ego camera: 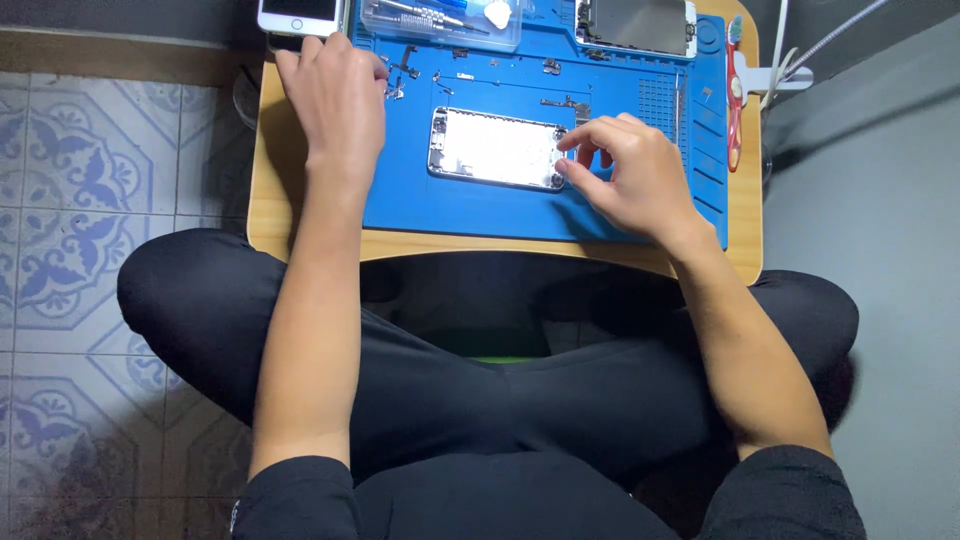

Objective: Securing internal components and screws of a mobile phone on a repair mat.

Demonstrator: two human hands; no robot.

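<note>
One opened phone body [497, 148] lies flat in the middle of the blue work mat [470, 210], which covers most of the small wooden surface [275, 190] above the person's crossed legs. The right hand [632, 175] rests at the right end of this phone body, with the thumb and forefinger pinched close at its edge; whether they hold a small part I cannot tell. The left hand [335, 95] is well apart, at the far left corner of the mat, palm down with fingers loosely bent, holding nothing that I can see. Two more phones are visible: one white phone [300, 14] just beyond the left hand, and one detached screen [636, 25] at the far right. One clear plastic box [440, 22] (with tools inside) stands between them
</note>
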